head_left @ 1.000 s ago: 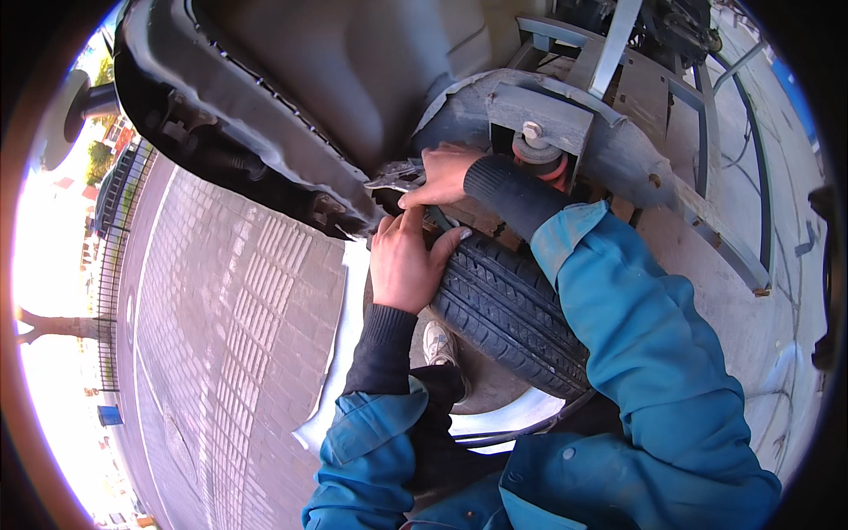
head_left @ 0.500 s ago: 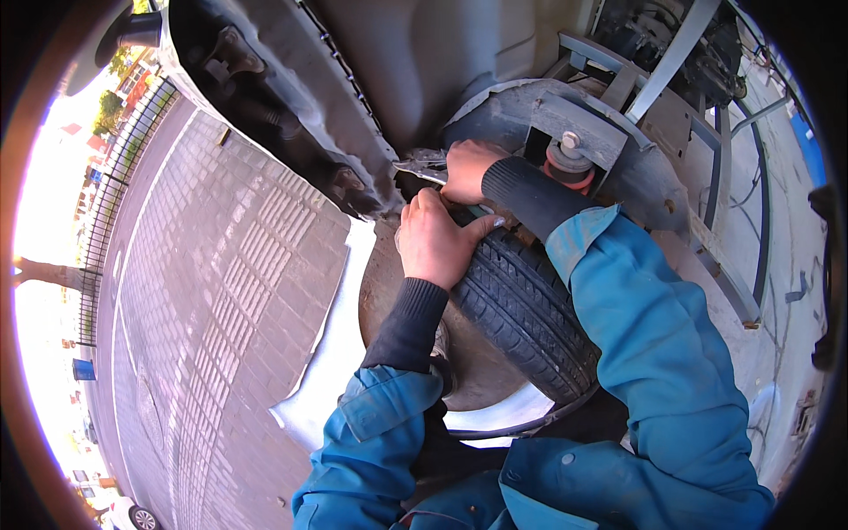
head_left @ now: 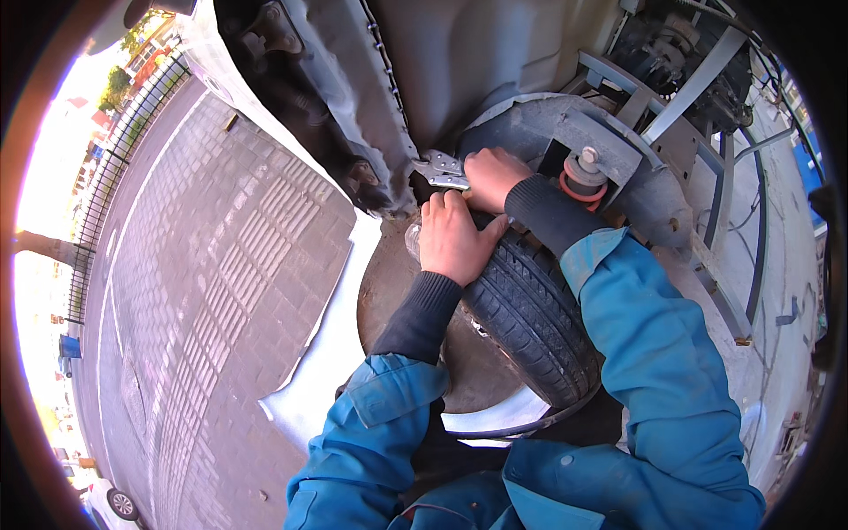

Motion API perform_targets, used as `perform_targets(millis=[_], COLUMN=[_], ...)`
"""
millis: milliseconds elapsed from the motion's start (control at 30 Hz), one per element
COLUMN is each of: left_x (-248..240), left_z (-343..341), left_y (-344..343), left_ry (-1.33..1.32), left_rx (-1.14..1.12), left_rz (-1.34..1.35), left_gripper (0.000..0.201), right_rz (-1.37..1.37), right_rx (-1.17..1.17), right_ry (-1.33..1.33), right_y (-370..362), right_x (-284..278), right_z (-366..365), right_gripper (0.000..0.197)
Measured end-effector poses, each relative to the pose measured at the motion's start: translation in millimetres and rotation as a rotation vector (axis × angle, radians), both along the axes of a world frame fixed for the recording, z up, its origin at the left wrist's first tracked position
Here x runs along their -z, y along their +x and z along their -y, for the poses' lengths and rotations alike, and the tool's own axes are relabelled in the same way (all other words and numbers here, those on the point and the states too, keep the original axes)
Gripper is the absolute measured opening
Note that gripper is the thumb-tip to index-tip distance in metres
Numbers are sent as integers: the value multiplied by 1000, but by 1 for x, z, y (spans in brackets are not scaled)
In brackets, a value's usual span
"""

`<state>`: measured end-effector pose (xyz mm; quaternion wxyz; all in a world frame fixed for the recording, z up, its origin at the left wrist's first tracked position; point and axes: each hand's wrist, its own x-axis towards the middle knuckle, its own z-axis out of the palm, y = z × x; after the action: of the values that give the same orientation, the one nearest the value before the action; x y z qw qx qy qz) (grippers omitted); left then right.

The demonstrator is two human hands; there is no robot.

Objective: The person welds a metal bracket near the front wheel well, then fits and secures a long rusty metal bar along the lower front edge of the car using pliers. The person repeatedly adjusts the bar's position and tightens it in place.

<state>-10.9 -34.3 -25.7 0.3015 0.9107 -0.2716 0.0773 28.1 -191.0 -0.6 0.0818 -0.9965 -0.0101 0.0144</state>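
A pair of silver locking pliers [head_left: 442,170] sits with its jaws at the torn lower end of a sheet-metal rail [head_left: 358,115]. My right hand [head_left: 496,179] is closed around its handle side, which is mostly hidden. Just below, my left hand [head_left: 455,240] lies against the upper part of a black tyre [head_left: 534,318], its thumb across the tread. The fingers of that hand are bent close under the pliers, and their tips are out of sight, so what they grip cannot be made out.
A grey metal wheel arch [head_left: 649,194] carries a bolt with a red ring [head_left: 583,177]. Bare metal framework [head_left: 707,256] stands at the right. A white sheet [head_left: 305,389] lies beneath the tyre, beside grey paving [head_left: 238,256]. A white car [head_left: 110,503] is far left.
More of the pliers' jaws shows beside my right hand now. Both hands have shifted slightly rightward in the picture, as has the metalwork around them.
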Motion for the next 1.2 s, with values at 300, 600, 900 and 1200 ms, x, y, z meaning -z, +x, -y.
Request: perform_targets(millis=[300,600,900,1200], left_x=[1,8,5,6], left_z=[1,-1,0,0], left_y=[-2,-2,-4,-2], left_ry=[-41,-111,-123,-101], left_rx=[1,-16,-17,-23], left_rz=[11,-1,-10,-26], left_gripper=[58,41,38,36], right_rz=[7,69,39,43], right_rx=[11,-22,5,69], right_ry=[27,-25,83,323], right_y=[-4,15,7,-2], right_x=[1,29,35,41], right_z=[7,29,29,38], right_gripper=[47,40,49,74])
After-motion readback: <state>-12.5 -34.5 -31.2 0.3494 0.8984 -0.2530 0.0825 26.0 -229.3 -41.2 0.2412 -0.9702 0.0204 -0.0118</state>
